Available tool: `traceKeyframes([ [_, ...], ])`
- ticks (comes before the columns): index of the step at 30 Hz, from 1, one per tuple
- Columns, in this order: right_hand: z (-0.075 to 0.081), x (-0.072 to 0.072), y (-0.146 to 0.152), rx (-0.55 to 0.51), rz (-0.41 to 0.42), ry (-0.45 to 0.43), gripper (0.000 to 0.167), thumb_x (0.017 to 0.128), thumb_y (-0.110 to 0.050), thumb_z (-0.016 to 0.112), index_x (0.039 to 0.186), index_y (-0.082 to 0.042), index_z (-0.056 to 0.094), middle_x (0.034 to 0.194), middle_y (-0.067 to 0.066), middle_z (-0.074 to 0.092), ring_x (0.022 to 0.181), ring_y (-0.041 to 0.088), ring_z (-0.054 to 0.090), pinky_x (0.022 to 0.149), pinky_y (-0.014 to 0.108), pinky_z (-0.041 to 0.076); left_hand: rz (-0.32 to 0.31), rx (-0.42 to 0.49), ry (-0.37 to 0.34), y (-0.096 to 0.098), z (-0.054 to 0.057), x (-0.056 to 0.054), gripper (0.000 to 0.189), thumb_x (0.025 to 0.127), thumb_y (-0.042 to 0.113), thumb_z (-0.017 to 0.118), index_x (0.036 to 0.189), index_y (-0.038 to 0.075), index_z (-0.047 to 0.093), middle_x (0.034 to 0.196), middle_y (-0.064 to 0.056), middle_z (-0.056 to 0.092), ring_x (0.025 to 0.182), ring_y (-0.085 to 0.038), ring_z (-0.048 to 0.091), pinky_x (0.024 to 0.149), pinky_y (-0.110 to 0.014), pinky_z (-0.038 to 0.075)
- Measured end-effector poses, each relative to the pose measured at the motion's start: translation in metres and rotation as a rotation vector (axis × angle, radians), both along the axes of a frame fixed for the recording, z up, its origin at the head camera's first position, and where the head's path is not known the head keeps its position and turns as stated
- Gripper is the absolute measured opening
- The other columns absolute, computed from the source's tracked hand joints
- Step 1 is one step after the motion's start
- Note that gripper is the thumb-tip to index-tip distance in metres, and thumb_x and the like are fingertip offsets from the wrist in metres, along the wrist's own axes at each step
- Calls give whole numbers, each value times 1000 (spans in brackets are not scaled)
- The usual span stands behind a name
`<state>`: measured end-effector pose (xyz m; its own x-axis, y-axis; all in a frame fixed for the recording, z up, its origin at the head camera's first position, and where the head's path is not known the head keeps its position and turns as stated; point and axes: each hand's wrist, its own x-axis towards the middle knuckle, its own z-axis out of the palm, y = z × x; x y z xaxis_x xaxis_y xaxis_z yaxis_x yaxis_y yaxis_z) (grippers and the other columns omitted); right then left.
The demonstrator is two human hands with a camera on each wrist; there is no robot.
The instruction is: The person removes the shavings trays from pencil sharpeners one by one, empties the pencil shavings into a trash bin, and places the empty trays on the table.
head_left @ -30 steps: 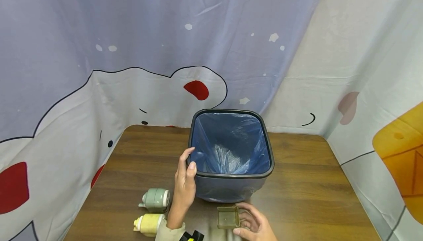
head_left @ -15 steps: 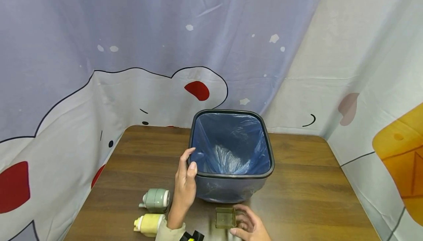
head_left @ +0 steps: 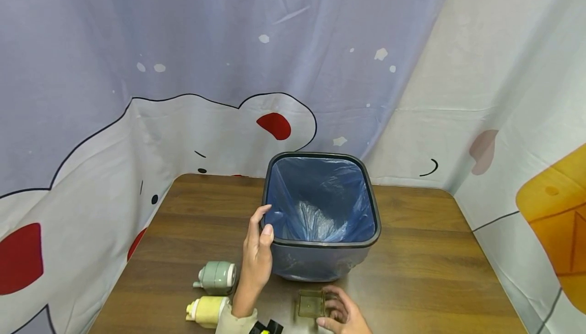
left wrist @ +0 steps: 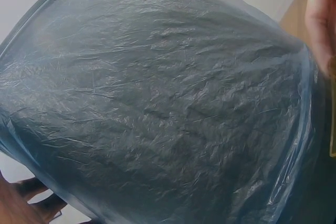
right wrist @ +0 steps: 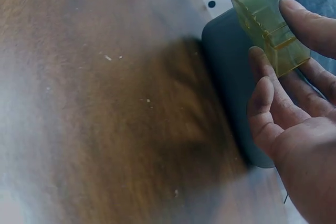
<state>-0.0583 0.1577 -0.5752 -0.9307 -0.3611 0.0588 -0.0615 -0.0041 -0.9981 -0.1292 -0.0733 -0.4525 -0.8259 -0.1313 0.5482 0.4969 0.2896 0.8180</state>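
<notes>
A dark trash bin (head_left: 316, 264) stands on the table, lined with a blue plastic bag (head_left: 316, 219). My left hand (head_left: 257, 265) grips its rim at the near left corner, thumb on the front and fingers along the side. Just in front of the bin, my right hand (head_left: 345, 316) holds a small see-through olive-yellow plastic box (head_left: 311, 303) by its right side. In the right wrist view the thumb lies on one face of the box (right wrist: 265, 27) and fingertips support it from below. The bag (left wrist: 157, 93) fills most of the left wrist view.
Left of my left forearm lie a green (head_left: 217, 278) and a yellow (head_left: 207, 311) plastic cylinder-shaped thing with pale rings. Pale crumbs (right wrist: 108, 57) dot the wooden table (head_left: 430, 268). A printed curtain (head_left: 215, 135) hangs behind and at both sides.
My right hand has shifted slightly left with the plastic box. The left hand keeps its grip on the bin's rim, and the bin stays put.
</notes>
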Motion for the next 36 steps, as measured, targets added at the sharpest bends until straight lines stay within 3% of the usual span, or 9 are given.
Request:
traceKeyframes([
  [6,-5,-1,-1,5,23,-30,62,77,-1,68,127,10,33,98,36,55,84,8,56,65,21,46,-15,3,10,-1,2,0,38,98,22,36,135,18,39,63,9,28,53,-2,26,47,-23,28],
  [16,-8,-2,-1,72,31,-152,61,80,-4,66,130,8,34,114,32,50,90,11,57,70,22,46,-13,3,15,-2,-1,-2,38,97,20,36,136,19,39,62,10,27,52,-2,25,45,-23,27],
  [26,-17,-1,-2,130,31,-48,57,79,-5,69,126,4,39,108,28,55,91,13,59,70,25,48,-4,-8,14,-1,1,0,38,99,27,34,135,18,39,62,10,26,52,-2,25,45,-23,26],
  [36,-19,0,-3,180,27,-42,55,79,-10,70,124,2,41,104,24,57,84,11,61,68,25,49,-5,-2,17,-1,-1,-1,38,99,26,34,135,16,40,61,10,26,51,-1,25,44,-23,26],
])
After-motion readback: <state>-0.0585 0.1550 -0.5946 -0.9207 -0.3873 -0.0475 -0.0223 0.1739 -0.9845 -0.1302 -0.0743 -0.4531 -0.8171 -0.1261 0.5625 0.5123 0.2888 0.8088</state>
